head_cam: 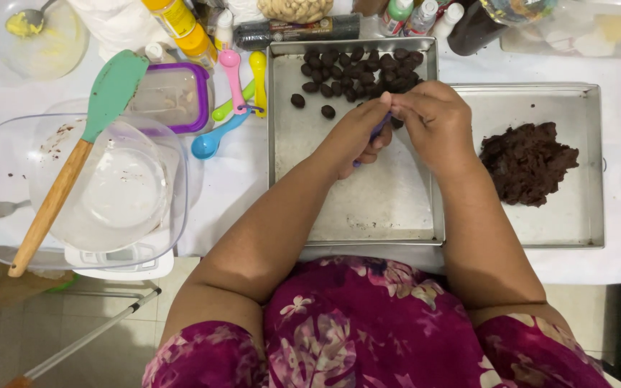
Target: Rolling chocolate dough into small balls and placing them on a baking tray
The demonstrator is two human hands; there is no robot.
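My left hand (357, 136) grips a small purple measuring spoon (376, 132) over a square metal tray (368, 201). My right hand (436, 122) meets it at the spoon's bowl, fingertips pinched there; the bowl's contents are hidden. Several small dark chocolate balls (357, 68) lie in rows at the tray's far end. To the right, a second metal tray (576, 215) holds a lump of dark chocolate dough (526, 162).
A clear bowl (8, 215) on a white scale holds a green spatula with a wooden handle (73, 158). Coloured measuring spoons (235, 93) and a purple-rimmed container (174, 97) lie left of the tray. Bottles and a bag of nuts line the far edge.
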